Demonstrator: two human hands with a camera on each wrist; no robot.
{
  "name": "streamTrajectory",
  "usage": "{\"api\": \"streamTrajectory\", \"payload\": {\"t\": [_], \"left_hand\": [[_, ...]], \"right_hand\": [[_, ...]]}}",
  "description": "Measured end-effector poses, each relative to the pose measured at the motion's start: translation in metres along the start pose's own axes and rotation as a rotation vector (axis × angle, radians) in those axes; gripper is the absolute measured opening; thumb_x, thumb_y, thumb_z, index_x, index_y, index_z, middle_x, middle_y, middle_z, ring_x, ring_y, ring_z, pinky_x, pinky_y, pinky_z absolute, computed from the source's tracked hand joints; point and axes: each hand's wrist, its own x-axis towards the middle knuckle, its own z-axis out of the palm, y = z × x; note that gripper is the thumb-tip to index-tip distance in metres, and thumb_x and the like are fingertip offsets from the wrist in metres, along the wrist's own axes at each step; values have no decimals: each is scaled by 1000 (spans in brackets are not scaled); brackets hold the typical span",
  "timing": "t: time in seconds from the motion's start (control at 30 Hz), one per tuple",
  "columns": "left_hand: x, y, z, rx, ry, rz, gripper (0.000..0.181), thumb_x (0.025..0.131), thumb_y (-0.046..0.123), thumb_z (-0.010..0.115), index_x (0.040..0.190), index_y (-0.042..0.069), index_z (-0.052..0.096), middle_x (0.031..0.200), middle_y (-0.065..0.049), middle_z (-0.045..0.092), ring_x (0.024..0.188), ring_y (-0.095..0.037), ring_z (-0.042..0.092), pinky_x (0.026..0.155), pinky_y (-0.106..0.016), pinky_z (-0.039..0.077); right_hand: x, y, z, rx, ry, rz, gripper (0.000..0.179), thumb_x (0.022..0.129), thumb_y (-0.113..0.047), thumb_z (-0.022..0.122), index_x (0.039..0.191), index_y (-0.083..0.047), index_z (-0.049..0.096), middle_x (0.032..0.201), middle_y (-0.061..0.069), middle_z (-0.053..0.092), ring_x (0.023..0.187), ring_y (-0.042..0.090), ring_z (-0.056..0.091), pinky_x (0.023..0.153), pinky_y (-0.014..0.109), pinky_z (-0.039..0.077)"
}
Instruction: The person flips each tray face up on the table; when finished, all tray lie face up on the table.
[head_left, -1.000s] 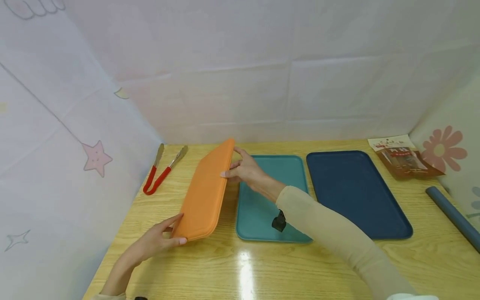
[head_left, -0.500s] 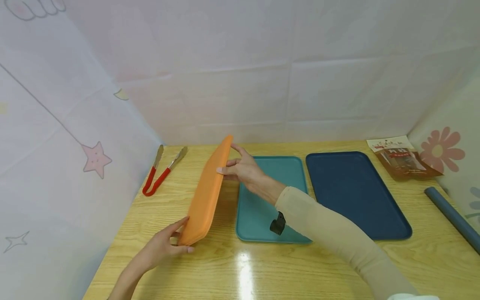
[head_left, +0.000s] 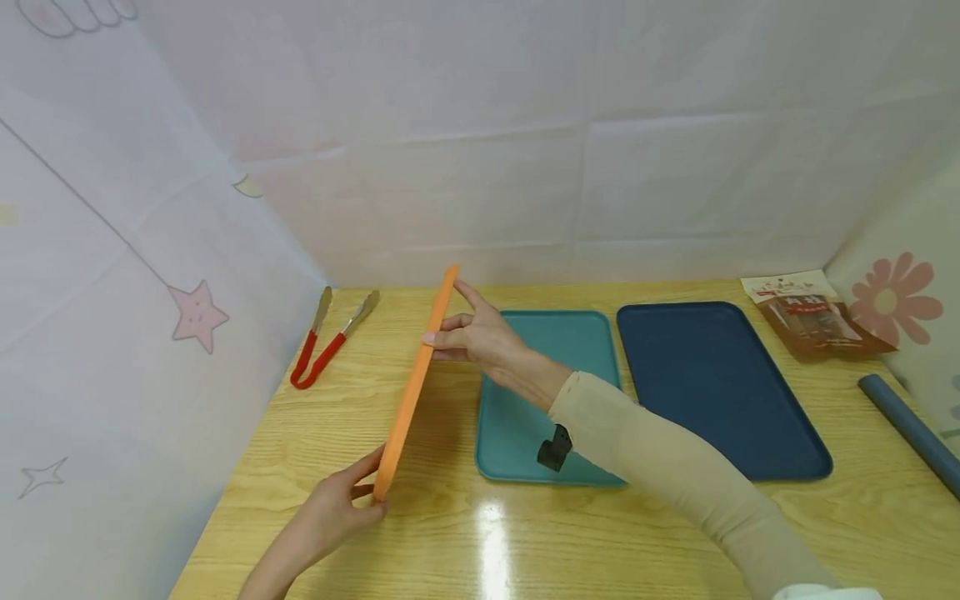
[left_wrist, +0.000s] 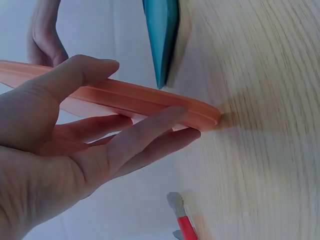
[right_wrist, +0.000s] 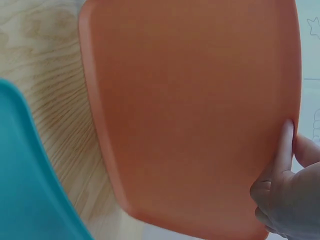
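An orange tray (head_left: 415, 392) stands tilted up on its edge, seen almost edge-on in the head view. My left hand (head_left: 330, 510) grips its near end, thumb on one side and fingers on the other. In the left wrist view the tray's lower corner is right at the wooden table (left_wrist: 265, 150). Higher up, my right hand (head_left: 483, 337) pinches the tray's upper edge. The right wrist view shows one broad, bare face of the tray (right_wrist: 185, 105). To its right a teal tray (head_left: 517, 442) lies flat, partly hidden under my right forearm.
A navy tray (head_left: 712, 383) lies right of the teal one. Red-handled tongs (head_left: 321, 360) rest at the back left. At the right are a brown and white food packet (head_left: 813, 321) and a grey-blue roll (head_left: 909, 429). Printed cloth walls (head_left: 480, 150) enclose the table.
The orange tray has turned from showing its broad face to nearly edge-on in the head view. My left hand has moved right and toward me with it; the right hand has shifted slightly left.
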Motion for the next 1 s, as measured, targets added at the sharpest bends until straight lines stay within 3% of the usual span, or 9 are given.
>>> {"api": "streamTrajectory", "payload": {"t": [0.13, 0.37, 0.53, 0.7, 1.0], "left_hand": [[-5, 9, 2, -9, 23, 37, 65, 83, 7, 71, 142, 1, 45, 134, -26, 52, 112, -42, 59, 75, -35, 57], [-17, 40, 5, 59, 221, 86, 52, 84, 4, 74, 132, 8, 57, 121, -11, 64, 109, -31, 63, 75, -31, 57], [-29, 58, 0, 96, 308, 221, 73, 83, -2, 72, 147, 17, 42, 124, -15, 63, 103, -31, 66, 72, -29, 58], [-33, 70, -9, 173, 311, 351, 93, 85, -9, 67, 155, 30, 20, 120, -17, 64, 96, -27, 69, 70, -31, 58], [-38, 89, -25, 209, 320, 298, 67, 89, -1, 65, 149, 20, 41, 114, -13, 68, 85, -19, 71, 63, -25, 55]], "right_hand": [[-4, -4, 6, 43, -4, 23, 96, 84, 11, 67, 156, -23, 14, 91, 9, 52, 81, 24, 67, 83, 39, 56], [0, -7, 13, 70, 29, 28, 97, 83, 11, 68, 156, -26, 15, 97, 10, 49, 82, 26, 66, 81, 38, 56], [3, -7, 19, 112, 52, 26, 97, 83, 12, 68, 155, -28, 18, 100, 11, 47, 81, 26, 65, 80, 40, 57], [5, -6, 26, 147, 81, 17, 97, 82, 13, 68, 155, -29, 19, 97, 11, 49, 80, 26, 66, 78, 41, 57], [9, -3, 31, 140, 77, 2, 95, 83, 11, 68, 154, -30, 20, 100, 12, 49, 80, 27, 66, 77, 41, 57]]}}
